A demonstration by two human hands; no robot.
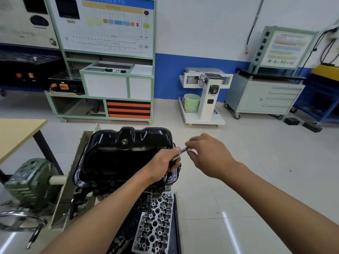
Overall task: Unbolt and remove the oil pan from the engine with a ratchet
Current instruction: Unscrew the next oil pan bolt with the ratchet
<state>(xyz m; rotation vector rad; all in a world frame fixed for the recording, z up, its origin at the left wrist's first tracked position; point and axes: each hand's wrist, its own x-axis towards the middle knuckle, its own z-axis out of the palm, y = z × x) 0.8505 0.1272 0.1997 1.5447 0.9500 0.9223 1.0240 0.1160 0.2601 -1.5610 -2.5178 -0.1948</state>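
A glossy black oil pan [121, 153] sits on top of the upturned engine [102, 191] on a stand. My left hand [163, 162] grips the head of a metal ratchet [180, 152] at the pan's right flange, with the extension and socket [165, 177] pointing down onto the flange. My right hand [205, 153] pinches the ratchet's handle end just to the right. A drain bolt [124, 142] shows on the pan's far wall.
A cylinder head [156, 222] lies below the engine. The green stand gearbox [29, 182] with its hand wheel [18, 219] is at the left, beside a wooden table [16, 132]. Training benches, a white cart [203, 99] and a grey drawer cabinet [264, 98] line the far wall.
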